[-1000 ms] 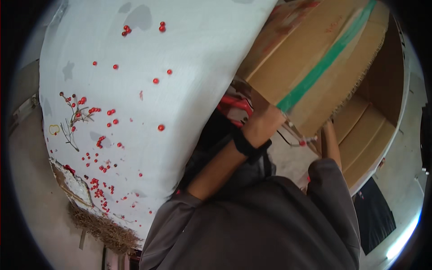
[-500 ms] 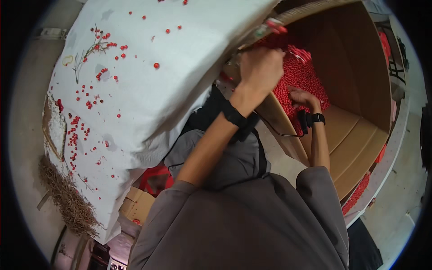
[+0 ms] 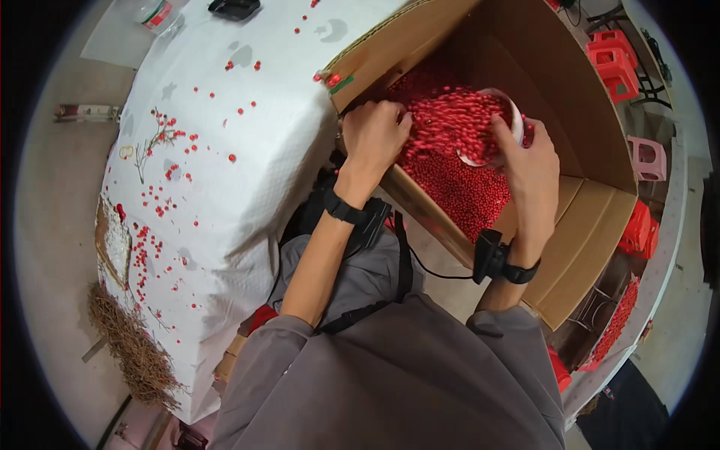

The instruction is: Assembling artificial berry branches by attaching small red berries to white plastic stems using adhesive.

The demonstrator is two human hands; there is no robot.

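Your right hand [image 3: 531, 161] grasps a white tub [image 3: 516, 118] just to its left, mouth tilted toward your left hand [image 3: 373, 137], as red berries [image 3: 450, 124] tumble inside the cardboard carton [image 3: 559, 97]. Your farther left hand curls at the carton's edge, grip unclear.

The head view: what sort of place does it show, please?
It looks like an indoor workroom, perhaps a small workshop: a large cardboard box holds many red berry-like balls, more lie scattered over a white-covered table, and red plastic stools stand beyond the box.
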